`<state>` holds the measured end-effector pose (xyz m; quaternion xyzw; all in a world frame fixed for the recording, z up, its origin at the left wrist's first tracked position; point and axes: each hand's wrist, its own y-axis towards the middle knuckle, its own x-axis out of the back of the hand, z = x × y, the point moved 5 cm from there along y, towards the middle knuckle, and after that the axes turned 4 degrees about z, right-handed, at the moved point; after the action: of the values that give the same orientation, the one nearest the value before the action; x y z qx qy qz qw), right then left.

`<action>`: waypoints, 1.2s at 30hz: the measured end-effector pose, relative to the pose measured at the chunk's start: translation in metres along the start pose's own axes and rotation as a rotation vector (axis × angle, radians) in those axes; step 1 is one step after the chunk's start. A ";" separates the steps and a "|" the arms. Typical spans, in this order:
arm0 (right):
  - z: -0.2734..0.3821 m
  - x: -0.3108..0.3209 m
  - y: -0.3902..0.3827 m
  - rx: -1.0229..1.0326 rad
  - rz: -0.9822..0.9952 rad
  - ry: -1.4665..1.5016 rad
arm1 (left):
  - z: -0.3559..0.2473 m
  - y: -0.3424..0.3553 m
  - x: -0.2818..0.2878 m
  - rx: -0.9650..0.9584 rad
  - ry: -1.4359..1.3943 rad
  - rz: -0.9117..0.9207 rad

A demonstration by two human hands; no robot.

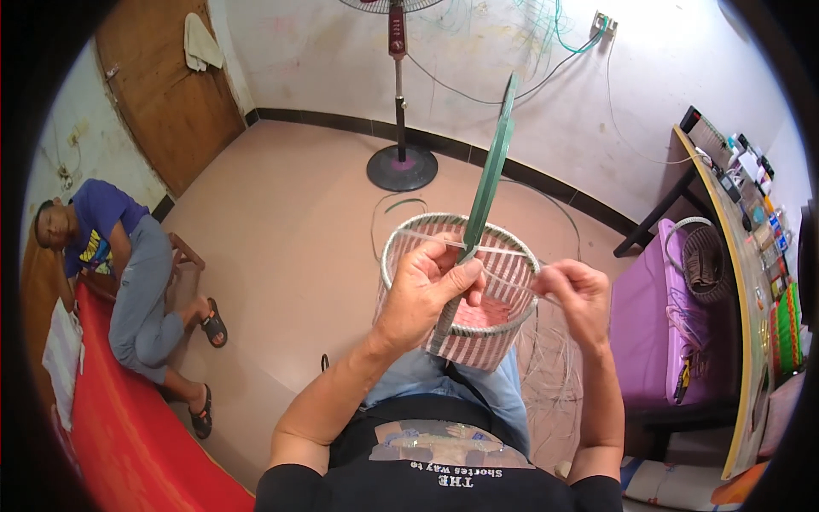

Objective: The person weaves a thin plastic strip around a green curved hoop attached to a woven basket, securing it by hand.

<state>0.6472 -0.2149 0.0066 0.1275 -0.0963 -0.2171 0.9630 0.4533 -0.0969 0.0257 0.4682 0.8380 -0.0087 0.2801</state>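
Pinching a green strap (490,175) between thumb and fingers, the left hand (426,288) sits over the striped woven basket (482,348) at the centre of the frame. The right hand (580,299) closes its fingertips on a thin pale strip (512,286), right of centre. The strap's long axis runs upward, tilted slightly right; the basket's mouth faces up. White lettering (459,474) on the black shirt (358,485), lower centre, appears inverted.

Beyond the basket (473,350), the fan's (400,124) top is cut off. The left grip (431,286) hides part of the basket's rim; at its right edge, the right grip (578,299) blurs, perhaps hiding what it pinches. Farther right, the worktop's (730,237) clutter (755,166) looks too small to tell.
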 end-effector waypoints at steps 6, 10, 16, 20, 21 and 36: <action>-0.123 0.199 -0.058 -0.579 -0.306 -1.059 | 0.002 -0.005 0.001 -0.102 0.007 0.035; -0.122 0.219 -0.071 -0.575 -0.173 -1.471 | 0.002 -0.009 0.001 -0.134 0.064 0.141; -0.001 0.035 -0.009 -0.010 0.063 -0.151 | 0.006 -0.011 0.002 -0.073 0.052 0.172; 0.053 -0.062 0.002 0.006 0.399 -0.078 | 0.007 -0.013 0.002 -0.064 0.068 0.135; 0.056 -0.073 0.004 -0.026 0.408 -0.022 | 0.006 -0.013 0.003 -0.077 0.077 0.108; 0.063 -0.069 -0.020 0.138 0.429 -0.140 | 0.015 -0.022 0.003 0.041 -0.006 0.033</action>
<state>0.5630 -0.2152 0.0519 0.1545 -0.2023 -0.0085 0.9670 0.4418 -0.1105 0.0063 0.4876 0.8289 -0.0226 0.2731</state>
